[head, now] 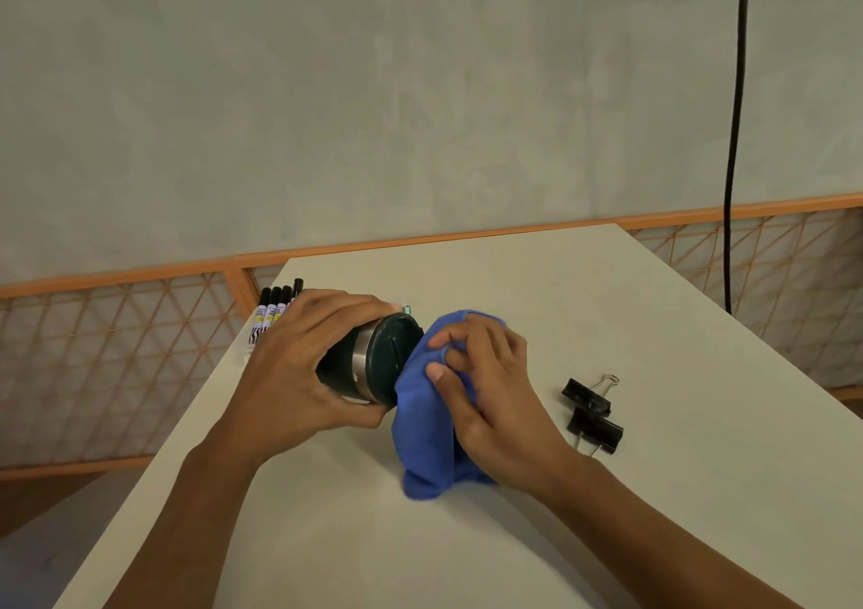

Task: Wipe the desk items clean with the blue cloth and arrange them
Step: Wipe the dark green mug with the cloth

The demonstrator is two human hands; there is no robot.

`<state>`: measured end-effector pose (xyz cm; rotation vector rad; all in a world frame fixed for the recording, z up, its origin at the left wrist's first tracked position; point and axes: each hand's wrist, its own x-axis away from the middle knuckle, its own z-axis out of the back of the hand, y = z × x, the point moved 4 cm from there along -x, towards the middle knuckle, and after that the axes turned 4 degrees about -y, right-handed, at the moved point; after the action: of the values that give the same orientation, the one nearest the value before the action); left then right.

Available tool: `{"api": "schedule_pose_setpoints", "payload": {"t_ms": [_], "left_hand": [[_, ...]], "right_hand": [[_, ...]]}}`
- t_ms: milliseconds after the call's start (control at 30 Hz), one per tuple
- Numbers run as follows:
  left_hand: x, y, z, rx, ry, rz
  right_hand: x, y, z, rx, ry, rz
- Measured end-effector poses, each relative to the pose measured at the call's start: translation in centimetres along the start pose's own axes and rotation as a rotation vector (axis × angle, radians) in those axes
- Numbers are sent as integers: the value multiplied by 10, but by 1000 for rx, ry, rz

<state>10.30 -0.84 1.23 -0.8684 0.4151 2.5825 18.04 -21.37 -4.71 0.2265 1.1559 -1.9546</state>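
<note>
My left hand (299, 361) grips a dark tumbler (373, 365) with a steel band, tipped on its side so its dark lid faces right. My right hand (485, 379) holds the blue cloth (425, 426) bunched against the lid's right edge; the cloth hangs down to the white desk (607, 305). Several black-capped markers (273, 312) lie side by side at the desk's far left edge, partly hidden behind my left hand. Two black binder clips (590, 410) lie to the right of my right hand.
An orange-framed wire mesh fence (116, 356) runs behind and to both sides of the desk. A black cable (733, 141) hangs down the grey wall at the right. The desk's left edge runs close to my left forearm.
</note>
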Motion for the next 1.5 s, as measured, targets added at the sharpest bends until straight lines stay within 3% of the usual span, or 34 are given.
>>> {"api": "schedule_pose_setpoints", "payload": {"t_ms": [67,133,333,400,567,733,900,1167,1333,1500], "left_hand": [[-1,0,2,-7,21,6],[-1,-1,1,-2,33,17],[1,-6,3,32,33,35],[1,-6,6,23,50,37],[3,-7,6,33,33,50],[3,-9,6,63,52,62],[2,-4,7,31,52,26],[3,-7,9,51,60,41],[2,-4,8,82,81,52],[1,-2,8,151,94,69]], "right_hand": [[-1,-4,6,163,47,125],[0,-12,3,117,68,171],[6,-16,-10,-423,-7,-114],[6,-15,-10,-492,-37,-151],[2,-7,-2,-96,17,-32],[7,-17,-5,-339,6,-49],[7,-23,-8,-585,-113,-138],[4,-7,0,-95,-52,-12],[-2,-8,15,155,148,179],[-2,-19,16,246,233,273]]}}
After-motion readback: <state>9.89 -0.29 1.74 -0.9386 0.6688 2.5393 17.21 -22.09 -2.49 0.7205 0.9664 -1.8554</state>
